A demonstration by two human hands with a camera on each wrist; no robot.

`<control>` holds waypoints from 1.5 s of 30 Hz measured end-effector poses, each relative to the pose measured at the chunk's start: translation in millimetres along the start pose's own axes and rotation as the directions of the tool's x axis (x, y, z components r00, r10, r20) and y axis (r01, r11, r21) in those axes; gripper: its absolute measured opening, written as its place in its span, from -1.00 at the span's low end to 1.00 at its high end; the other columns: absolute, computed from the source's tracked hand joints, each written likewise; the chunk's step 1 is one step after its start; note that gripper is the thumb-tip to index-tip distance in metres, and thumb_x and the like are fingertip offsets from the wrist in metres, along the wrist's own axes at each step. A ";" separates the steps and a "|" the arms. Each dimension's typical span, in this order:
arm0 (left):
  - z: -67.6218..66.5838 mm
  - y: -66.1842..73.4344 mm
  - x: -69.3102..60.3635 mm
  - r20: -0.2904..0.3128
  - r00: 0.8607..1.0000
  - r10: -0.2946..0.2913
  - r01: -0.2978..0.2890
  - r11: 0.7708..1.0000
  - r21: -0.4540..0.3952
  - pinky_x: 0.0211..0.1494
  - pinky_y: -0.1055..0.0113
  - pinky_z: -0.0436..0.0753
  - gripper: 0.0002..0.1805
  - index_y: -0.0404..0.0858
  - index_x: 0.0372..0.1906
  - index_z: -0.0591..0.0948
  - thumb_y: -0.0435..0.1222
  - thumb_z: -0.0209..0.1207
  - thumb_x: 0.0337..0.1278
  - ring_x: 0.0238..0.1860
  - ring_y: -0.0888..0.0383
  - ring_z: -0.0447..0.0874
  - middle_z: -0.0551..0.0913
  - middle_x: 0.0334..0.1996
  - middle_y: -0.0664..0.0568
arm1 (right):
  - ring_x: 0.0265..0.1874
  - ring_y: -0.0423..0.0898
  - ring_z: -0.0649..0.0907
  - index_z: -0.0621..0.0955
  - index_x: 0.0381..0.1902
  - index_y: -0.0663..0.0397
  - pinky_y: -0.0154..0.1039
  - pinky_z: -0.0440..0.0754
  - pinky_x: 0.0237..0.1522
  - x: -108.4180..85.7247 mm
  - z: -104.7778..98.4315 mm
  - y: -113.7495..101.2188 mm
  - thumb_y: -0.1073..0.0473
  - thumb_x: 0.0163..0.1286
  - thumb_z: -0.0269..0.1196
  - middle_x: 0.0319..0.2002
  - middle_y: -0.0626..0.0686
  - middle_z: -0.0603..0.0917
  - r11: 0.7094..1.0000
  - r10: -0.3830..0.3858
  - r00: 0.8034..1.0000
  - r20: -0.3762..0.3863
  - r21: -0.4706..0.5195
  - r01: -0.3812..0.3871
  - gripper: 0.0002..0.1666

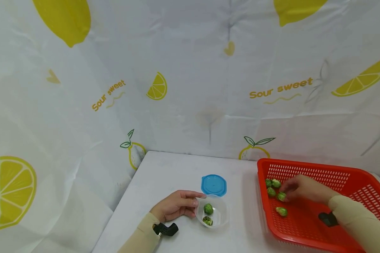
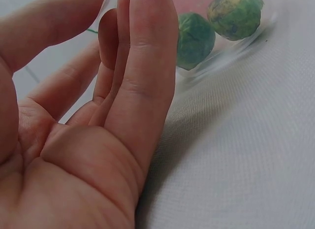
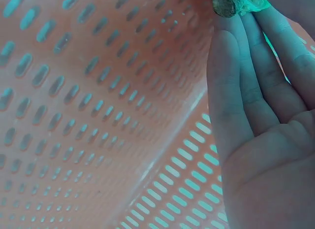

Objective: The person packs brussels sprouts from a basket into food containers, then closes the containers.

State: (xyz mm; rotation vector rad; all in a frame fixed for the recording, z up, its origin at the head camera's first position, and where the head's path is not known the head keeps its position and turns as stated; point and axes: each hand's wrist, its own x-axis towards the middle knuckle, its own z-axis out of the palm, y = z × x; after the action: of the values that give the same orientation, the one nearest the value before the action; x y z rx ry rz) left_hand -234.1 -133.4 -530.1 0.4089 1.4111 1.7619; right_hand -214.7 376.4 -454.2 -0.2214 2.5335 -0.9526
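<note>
In the head view my left hand (image 1: 178, 205) holds the rim of a clear plastic bowl (image 1: 220, 214) between thumb and fingers. Two Brussels sprouts (image 1: 208, 209) lie inside the bowl; the left wrist view shows both sprouts (image 2: 194, 41) beyond my fingers. My right hand (image 1: 308, 189) reaches into a red basket (image 1: 304, 233) and pinches a sprout (image 1: 281, 196) at the fingertips. In the right wrist view that sprout's cut end (image 3: 224, 5) shows at the top, by my right hand (image 3: 266, 86). Several other sprouts (image 1: 271, 192) lie at the basket's left side.
A blue lid (image 1: 214, 185) lies on the white table (image 1: 174, 168) just behind the bowl. The red basket's tall left wall stands between the bowl and the sprouts. A lemon-printed sheet (image 1: 190, 123) hangs behind and at the left of the table.
</note>
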 end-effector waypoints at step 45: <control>-1.1 -3.1 1.9 -0.007 1.000 0.010 -0.010 1.000 -0.011 -0.04 0.36 0.83 -0.45 -0.26 0.51 0.55 -0.30 0.27 0.51 -0.27 0.25 0.74 0.74 -0.28 0.09 | -0.22 -0.09 0.77 0.83 0.04 -0.05 -0.29 0.81 -0.18 -39.0 22.4 -138.2 -0.02 0.36 0.56 -0.14 -0.05 0.85 0.993 -0.105 0.985 -0.137 0.043 0.112 -0.65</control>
State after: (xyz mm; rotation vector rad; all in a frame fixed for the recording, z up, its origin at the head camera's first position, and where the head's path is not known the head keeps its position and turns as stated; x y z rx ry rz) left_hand -234.8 -132.6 -533.7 0.4046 1.4056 1.7798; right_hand -169.8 270.5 -365.4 -0.2923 2.6387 -1.1061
